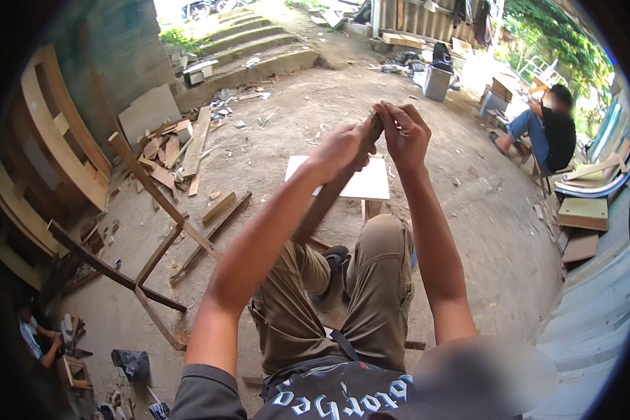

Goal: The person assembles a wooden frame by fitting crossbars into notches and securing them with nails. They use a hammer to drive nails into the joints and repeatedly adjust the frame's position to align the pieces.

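Open dirt ground [315, 119] ahead w/ free room, white board [371, 183] under hands [374, 140], scrap planks [182, 150] clutter left

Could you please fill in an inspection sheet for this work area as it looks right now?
Surface: bare dirt ground.
Job's things: long dark wooden stick, top end held by left hand and right hand; white board below.
Clutter: wood offcuts, timber frame.
Hands: both closed on the stick.
Cables: nothing seen.
Surroundings: concrete steps, seated person, grey bin.
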The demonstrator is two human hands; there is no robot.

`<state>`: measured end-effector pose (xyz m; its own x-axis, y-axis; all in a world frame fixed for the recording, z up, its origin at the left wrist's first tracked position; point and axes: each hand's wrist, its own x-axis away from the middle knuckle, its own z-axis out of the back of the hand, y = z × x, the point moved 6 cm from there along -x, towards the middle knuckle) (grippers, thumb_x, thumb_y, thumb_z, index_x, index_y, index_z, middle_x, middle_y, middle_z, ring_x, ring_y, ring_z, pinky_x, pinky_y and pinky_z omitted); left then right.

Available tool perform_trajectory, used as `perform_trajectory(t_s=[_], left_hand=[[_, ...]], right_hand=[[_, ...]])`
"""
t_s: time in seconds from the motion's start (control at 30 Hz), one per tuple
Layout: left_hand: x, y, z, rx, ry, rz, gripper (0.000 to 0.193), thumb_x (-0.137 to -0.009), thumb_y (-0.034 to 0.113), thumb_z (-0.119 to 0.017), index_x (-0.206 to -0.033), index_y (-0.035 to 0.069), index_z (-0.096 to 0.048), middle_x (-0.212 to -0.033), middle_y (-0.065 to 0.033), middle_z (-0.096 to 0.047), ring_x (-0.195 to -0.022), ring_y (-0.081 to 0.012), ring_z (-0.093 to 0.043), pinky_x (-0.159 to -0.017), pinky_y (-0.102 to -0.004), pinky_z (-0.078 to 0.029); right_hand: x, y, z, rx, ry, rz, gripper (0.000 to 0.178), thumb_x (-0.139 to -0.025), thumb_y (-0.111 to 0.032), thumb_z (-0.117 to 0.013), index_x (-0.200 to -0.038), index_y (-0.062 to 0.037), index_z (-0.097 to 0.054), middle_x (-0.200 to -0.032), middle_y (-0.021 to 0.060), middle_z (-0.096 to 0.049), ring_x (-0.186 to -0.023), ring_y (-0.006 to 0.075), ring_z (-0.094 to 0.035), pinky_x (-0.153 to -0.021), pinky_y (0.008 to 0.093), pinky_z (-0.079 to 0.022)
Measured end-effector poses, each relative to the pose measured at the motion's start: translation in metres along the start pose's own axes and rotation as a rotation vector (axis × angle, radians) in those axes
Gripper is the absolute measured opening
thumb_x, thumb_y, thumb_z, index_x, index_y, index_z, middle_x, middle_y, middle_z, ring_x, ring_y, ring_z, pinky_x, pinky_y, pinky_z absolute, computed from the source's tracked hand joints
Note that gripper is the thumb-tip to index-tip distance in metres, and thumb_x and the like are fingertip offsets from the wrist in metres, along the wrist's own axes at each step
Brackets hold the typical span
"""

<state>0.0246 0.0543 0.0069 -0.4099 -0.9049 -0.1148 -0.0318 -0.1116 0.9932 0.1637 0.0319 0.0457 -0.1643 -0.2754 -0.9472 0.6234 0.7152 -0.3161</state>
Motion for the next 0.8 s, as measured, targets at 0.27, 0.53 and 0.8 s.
perform_trajectory(t_s=[0.27, 0.53, 0.8], left_hand=[[0.027, -0.017, 0.043, -0.105, 0.249, 0.097, 0.043, -0.108, 0.038, -0.037, -0.1, 0.0, -0.057, -0.087, -0.0076, -0.061, -0.068, -0.015, -0.055, -0.061, -0.0341, -0.048], [0.062, 0.011, 0.123, -0.328, 0.336, 0.135, 0.04, -0.105, 0.039, -0.047, -0.107, 0.001, -0.061, -0.087, -0.0067, -0.062, -0.07, -0.012, -0.059, -0.061, -0.029, -0.049], [0.123, -0.019, 0.182, -0.046, 0.454, 0.25, 0.036, -0.098, 0.04, -0.063, -0.101, 0.004, -0.065, -0.081, -0.0053, -0.065, -0.066, -0.0132, -0.063, -0.06, -0.0278, -0.053]], right_hand=[[0.002, 0.071, -0.048, -0.243, 0.103, -0.57, 0.038, -0.092, -0.039, -0.072, -0.091, -0.0018, -0.078, -0.065, 0.0067, -0.069, -0.058, 0.0105, -0.062, -0.055, 0.0279, -0.046], [0.024, -0.013, -0.16, -0.602, -0.424, -0.294, 0.055, -0.091, -0.042, -0.072, -0.123, 0.0019, -0.066, -0.095, 0.0149, -0.074, -0.088, 0.023, -0.072, -0.08, 0.0331, -0.056], [0.072, -0.057, -0.224, -0.729, -0.542, -0.423, 0.026, -0.092, -0.027, -0.074, -0.1, -0.0027, -0.078, -0.082, 0.0084, -0.076, -0.071, 0.0127, -0.071, -0.064, 0.027, -0.054]])
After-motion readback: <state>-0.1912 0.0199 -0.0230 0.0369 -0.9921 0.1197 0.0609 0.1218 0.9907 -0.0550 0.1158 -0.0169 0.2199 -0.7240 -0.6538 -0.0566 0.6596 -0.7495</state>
